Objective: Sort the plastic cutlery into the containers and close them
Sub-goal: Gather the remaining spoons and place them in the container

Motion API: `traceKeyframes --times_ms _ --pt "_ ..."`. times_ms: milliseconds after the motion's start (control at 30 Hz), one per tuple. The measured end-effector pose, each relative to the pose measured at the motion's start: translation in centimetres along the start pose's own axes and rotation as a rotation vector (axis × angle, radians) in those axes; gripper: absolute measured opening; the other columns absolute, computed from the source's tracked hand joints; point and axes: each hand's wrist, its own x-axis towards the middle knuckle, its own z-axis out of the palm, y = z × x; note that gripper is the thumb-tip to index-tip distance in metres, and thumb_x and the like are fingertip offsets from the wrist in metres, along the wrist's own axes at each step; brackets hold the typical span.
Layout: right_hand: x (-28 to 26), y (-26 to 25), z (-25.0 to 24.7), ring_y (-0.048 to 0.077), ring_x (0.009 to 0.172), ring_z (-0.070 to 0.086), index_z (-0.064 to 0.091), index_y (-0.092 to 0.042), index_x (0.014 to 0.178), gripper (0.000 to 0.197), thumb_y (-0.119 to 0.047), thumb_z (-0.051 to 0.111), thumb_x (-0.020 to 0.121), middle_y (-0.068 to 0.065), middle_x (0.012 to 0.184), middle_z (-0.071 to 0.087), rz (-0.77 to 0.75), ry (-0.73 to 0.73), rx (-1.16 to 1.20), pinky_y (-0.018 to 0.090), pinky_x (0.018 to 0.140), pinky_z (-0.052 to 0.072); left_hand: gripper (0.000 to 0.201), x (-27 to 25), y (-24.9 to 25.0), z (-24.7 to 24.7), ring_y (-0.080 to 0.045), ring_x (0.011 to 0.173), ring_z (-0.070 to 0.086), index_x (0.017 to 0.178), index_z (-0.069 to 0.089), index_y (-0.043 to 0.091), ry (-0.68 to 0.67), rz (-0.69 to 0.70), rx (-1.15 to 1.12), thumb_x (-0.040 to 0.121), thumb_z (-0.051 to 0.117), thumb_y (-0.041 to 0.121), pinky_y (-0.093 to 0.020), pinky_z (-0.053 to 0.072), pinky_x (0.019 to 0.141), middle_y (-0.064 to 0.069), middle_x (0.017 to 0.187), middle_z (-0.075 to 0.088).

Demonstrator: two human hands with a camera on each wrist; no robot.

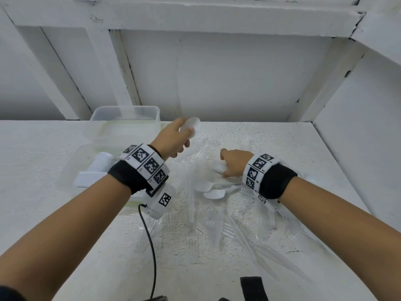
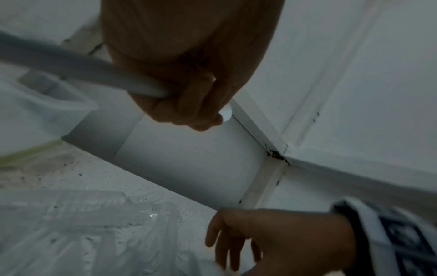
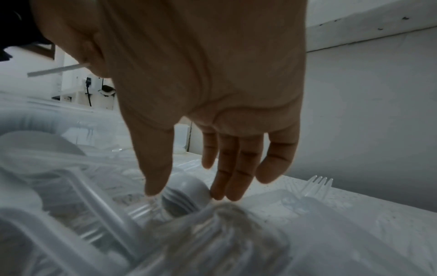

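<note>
A white spoon (image 1: 192,126) is held in the raised left grip (image 1: 175,137), near a clear container (image 1: 121,131). In the counter's (image 1: 65,235) cutlery pile (image 1: 208,213) (clear forks, white spoons), a second spoon (image 1: 219,167) is touched by the released right grip (image 1: 233,162).

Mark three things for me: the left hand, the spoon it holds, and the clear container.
left hand (image 1: 174,139), head view, on the back of the hand.
spoon (image 1: 193,124), head view, on its bowl, past the fingers.
container (image 1: 123,121), head view, on its front rim.
</note>
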Motion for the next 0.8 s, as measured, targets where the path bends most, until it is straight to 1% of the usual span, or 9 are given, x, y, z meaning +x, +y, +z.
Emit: traceKeyframes --times_ms 167,300,367,433,533,600,667,733,800 --pt "0.2 0.0 0.4 0.023 0.097 0.058 0.056 -0.009 0.111 0.029 -0.027 0.059 0.089 0.007 0.108 0.061 -0.026 0.022 -0.028 0.033 0.081 0.048 0.020 -0.3 -0.6 1.1 -0.013 0.055 0.041 0.089 0.054 0.007 -0.159 -0.005 0.412 0.090 0.056 0.027 -0.022 0.032 0.048 -0.002 0.069 0.050" --pt "-0.1 0.2 0.6 0.024 0.084 0.057 0.062 -0.005 0.096 0.022 -0.015 0.043 0.094 0.010 0.093 0.063 -0.075 0.070 0.017 0.030 0.071 0.043 0.013 -0.8 -1.1 1.6 -0.013 0.061 0.043 0.078 0.051 0.013 -0.233 0.042 0.603 0.087 0.057 0.019 -0.022 0.030 0.052 0.003 0.066 0.046" --pt "-0.3 0.3 0.9 0.024 0.081 0.055 0.061 -0.006 0.100 0.023 -0.011 0.040 0.094 0.012 0.096 0.063 -0.081 0.129 0.069 0.030 0.069 0.042 0.015 -1.1 -1.4 1.8 -0.010 0.060 0.042 0.072 0.052 0.015 -0.308 0.069 0.665 0.085 0.058 0.016 -0.020 0.029 0.052 0.004 0.065 0.046" --pt "-0.6 0.3 1.2 0.022 0.078 0.051 0.060 -0.006 0.099 0.020 -0.011 0.041 0.092 0.013 0.097 0.064 -0.085 0.174 0.107 0.029 0.068 0.039 0.012 -1.4 -1.5 1.9 -0.010 0.059 0.042 0.077 0.060 0.008 -0.389 0.083 0.730 0.085 0.059 0.018 -0.019 0.031 0.053 0.000 0.068 0.051" --pt "-0.9 0.4 1.3 0.023 0.083 0.056 0.060 -0.006 0.097 0.017 -0.013 0.047 0.092 0.010 0.096 0.065 -0.081 0.247 0.219 0.029 0.070 0.041 0.022 -1.8 -1.9 2.3 -0.016 0.073 0.049 0.098 0.067 0.005 -0.466 0.122 0.838 0.085 0.062 0.022 -0.023 0.037 0.062 -0.008 0.086 0.063" --pt "-1.2 0.5 1.1 0.021 0.083 0.058 0.061 -0.006 0.098 0.016 -0.016 0.049 0.093 0.010 0.095 0.066 -0.071 0.317 0.327 0.028 0.071 0.043 0.027 -2.1 -2.2 2.6 -0.016 0.078 0.048 0.104 0.065 0.009 -0.490 0.165 0.932 0.084 0.064 0.026 -0.022 0.036 0.063 -0.003 0.086 0.057" --pt "-1.4 0.4 0.8 0.022 0.079 0.058 0.059 -0.006 0.101 0.018 -0.019 0.047 0.096 0.011 0.094 0.066 -0.059 0.394 0.415 0.030 0.069 0.045 0.033 -2.3 -2.5 3.0 -0.015 0.083 0.045 0.109 0.063 0.012 -0.510 0.190 0.980 0.082 0.066 0.030 -0.023 0.035 0.069 0.001 0.089 0.048" --pt "-1.4 0.1 0.4 0.024 0.072 0.058 0.056 -0.006 0.104 0.019 -0.020 0.043 0.098 0.014 0.091 0.067 -0.046 0.501 0.521 0.031 0.064 0.044 0.035 -2.5 -2.8 3.3 -0.018 0.089 0.046 0.112 0.061 0.011 -0.522 0.210 1.030 0.083 0.064 0.031 -0.027 0.038 0.075 -0.001 0.095 0.043" --pt "-1.5 -0.1 -0.1 0.022 0.067 0.058 0.053 -0.008 0.105 0.019 -0.022 0.040 0.099 0.014 0.090 0.068 -0.032 0.602 0.684 0.029 0.058 0.042 0.028 -2.8 -3.0 3.7 -0.021 0.092 0.050 0.110 0.061 0.011 -0.509 0.237 1.093 0.087 0.058 0.028 -0.031 0.043 0.077 -0.002 0.097 0.043"
